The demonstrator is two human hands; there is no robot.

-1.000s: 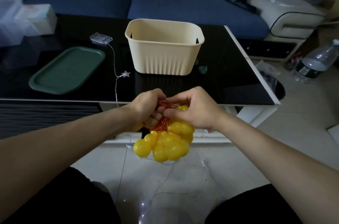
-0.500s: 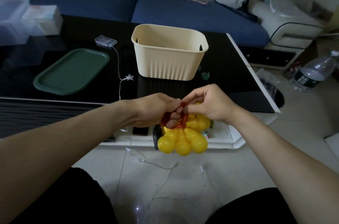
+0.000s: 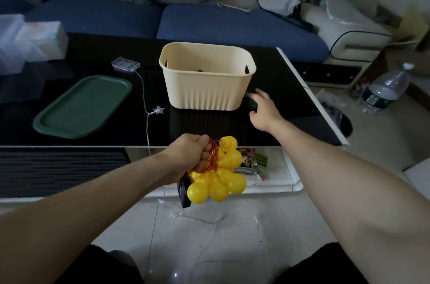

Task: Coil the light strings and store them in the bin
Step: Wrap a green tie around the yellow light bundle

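Light string (image 3: 218,167), coiled, yellow bulbs hanging: my left hand (image 3: 188,155) grips its red loops; right hand (image 3: 264,109), fingers spread, reaches beside the bin (image 3: 207,79). I should steady the bin, then lower the bundle in whole.

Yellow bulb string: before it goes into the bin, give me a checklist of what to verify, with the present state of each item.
1. Yellow bulb string bunched, orange wire looped: ok.
2. Left hand grips the loops: ok.
3. Its black battery box hangs loose below the bunch: not ok.
4. Beige bin upright, mouth open: ok.
5. Room left inside the bin: cannot tell; something dark lies in it.
6. Right hand holds nothing, reaching beside the bin: ok.
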